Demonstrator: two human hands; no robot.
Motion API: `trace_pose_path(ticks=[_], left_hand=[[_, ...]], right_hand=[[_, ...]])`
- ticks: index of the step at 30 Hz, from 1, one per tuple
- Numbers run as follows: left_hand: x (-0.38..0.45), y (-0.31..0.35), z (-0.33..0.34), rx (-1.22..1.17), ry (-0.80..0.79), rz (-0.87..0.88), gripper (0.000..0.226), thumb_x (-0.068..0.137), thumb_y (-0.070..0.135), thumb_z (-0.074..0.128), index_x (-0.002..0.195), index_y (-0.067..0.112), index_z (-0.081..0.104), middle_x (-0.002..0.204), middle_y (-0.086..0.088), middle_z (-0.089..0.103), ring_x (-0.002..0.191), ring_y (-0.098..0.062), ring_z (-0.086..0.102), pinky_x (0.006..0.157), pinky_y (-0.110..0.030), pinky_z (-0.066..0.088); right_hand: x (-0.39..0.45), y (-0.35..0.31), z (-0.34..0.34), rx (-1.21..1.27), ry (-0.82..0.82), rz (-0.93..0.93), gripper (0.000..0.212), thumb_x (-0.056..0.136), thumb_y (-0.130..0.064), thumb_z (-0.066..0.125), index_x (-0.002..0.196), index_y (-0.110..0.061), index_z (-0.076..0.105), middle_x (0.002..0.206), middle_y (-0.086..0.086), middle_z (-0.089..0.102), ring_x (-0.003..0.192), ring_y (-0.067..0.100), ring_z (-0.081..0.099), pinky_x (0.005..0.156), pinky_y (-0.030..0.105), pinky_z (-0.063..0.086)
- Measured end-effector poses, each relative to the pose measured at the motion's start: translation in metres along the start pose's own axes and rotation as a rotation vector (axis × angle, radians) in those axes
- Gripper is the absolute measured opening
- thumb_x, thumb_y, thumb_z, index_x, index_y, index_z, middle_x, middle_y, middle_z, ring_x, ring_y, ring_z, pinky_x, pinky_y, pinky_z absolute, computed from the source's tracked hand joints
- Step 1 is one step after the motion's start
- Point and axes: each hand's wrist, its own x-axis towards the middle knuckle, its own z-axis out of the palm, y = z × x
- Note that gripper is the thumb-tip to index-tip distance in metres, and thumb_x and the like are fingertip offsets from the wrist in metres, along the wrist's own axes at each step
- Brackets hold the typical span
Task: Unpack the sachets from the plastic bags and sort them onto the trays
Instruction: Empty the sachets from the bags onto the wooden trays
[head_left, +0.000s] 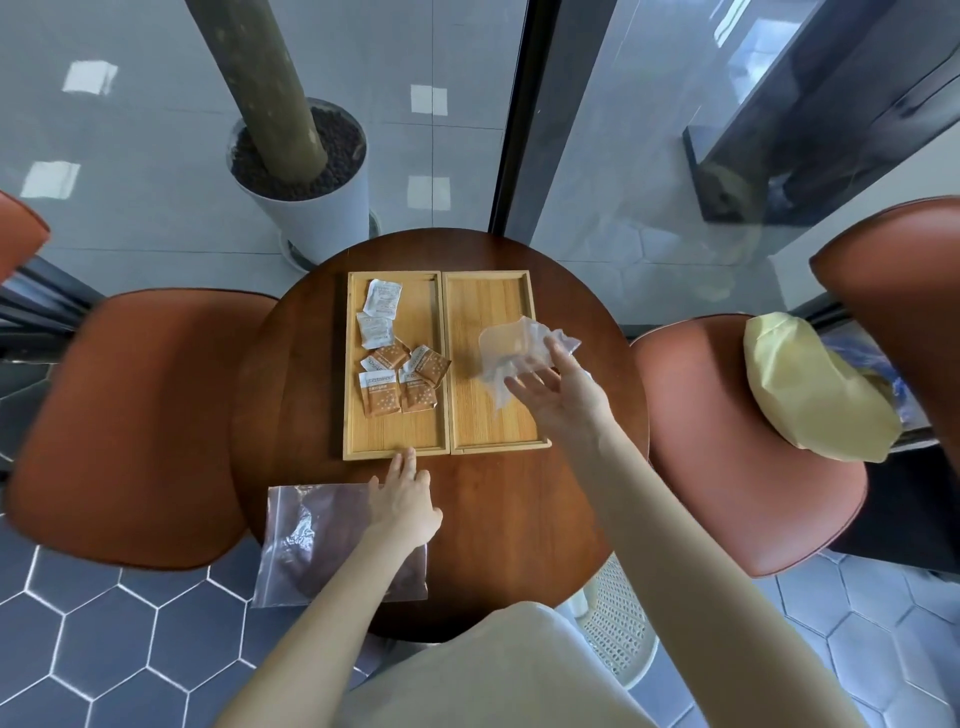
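Note:
Two bamboo trays lie side by side on the round wooden table (498, 519). The left tray (389, 436) carries two white sachets (378, 312) and several brown sachets (402, 379). The right tray (480, 296) has no sachets showing. My right hand (558, 395) hovers over it, fingers spread, touching a crumpled clear plastic bag (514, 351); whether it grips the bag is unclear. My left hand (402, 499) rests flat on the corner of a second, flat zip bag (322, 545) at the table's near left edge, fingertips at the left tray's front rim.
Brown padded chairs (135, 415) stand left and right of the table; the right chair (727, 441) holds a yellow bundle (810, 389). A white planter (311, 192) with a trunk stands beyond the table, next to a glass wall.

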Motion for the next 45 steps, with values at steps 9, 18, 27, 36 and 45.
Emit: trace_pose_path(ticks=[9, 18, 27, 36, 45], left_hand=[[-0.002, -0.006, -0.003, -0.047, -0.01, 0.033, 0.044, 0.092, 0.029, 0.044, 0.132, 0.011, 0.044, 0.159, -0.009, -0.001, 0.147, -0.024, 0.001, 0.116, -0.05, 0.019], [-0.001, -0.005, -0.003, -0.042, -0.01, 0.043, 0.041, 0.091, 0.029, 0.046, 0.127, 0.01, 0.048, 0.159, -0.01, -0.001, 0.147, -0.025, 0.002, 0.115, -0.051, 0.02], [-0.005, -0.012, -0.027, -0.941, 0.098, -0.023, 0.045, 0.093, 0.028, 0.043, 0.135, 0.01, 0.041, 0.147, -0.01, 0.04, 0.133, -0.027, 0.04, 0.109, -0.041, 0.032], [-0.031, -0.033, -0.047, -2.028, -0.15, -0.053, 0.053, 0.068, 0.06, 0.059, 0.104, 0.022, 0.068, 0.101, -0.009, 0.071, 0.093, -0.026, 0.065, 0.085, -0.039, 0.05], [-0.058, -0.055, -0.011, -1.594, -0.006, -0.044, 0.009, 0.083, 0.015, 0.066, 0.09, 0.021, 0.07, 0.091, -0.003, 0.072, 0.099, -0.024, 0.065, 0.098, -0.041, 0.046]], right_hand=[[-0.002, -0.043, 0.033, -0.197, -0.06, 0.03, 0.018, 0.087, -0.014, 0.06, 0.1, -0.002, 0.057, 0.098, 0.018, 0.062, 0.085, 0.031, 0.065, 0.063, 0.042, 0.059], [-0.008, -0.064, 0.026, -0.14, -0.094, 0.006, 0.021, 0.087, -0.012, 0.061, 0.105, -0.001, 0.057, 0.103, 0.018, 0.066, 0.087, 0.031, 0.068, 0.07, 0.047, 0.058], [-0.03, -0.04, -0.012, -0.072, -0.079, -0.001, 0.014, 0.089, -0.012, 0.057, 0.077, -0.006, 0.06, 0.047, -0.001, 0.056, 0.041, 0.008, 0.053, 0.051, 0.022, 0.054], [-0.042, 0.014, -0.056, -0.282, -0.09, 0.143, 0.017, 0.091, -0.007, 0.046, 0.079, -0.004, 0.059, 0.057, 0.009, 0.07, 0.047, 0.013, 0.067, 0.044, 0.022, 0.055], [-0.033, 0.048, -0.081, -0.894, 0.142, -0.184, 0.019, 0.087, -0.025, 0.058, 0.078, -0.015, 0.071, 0.072, 0.006, 0.061, 0.063, 0.019, 0.056, 0.045, 0.024, 0.05]])
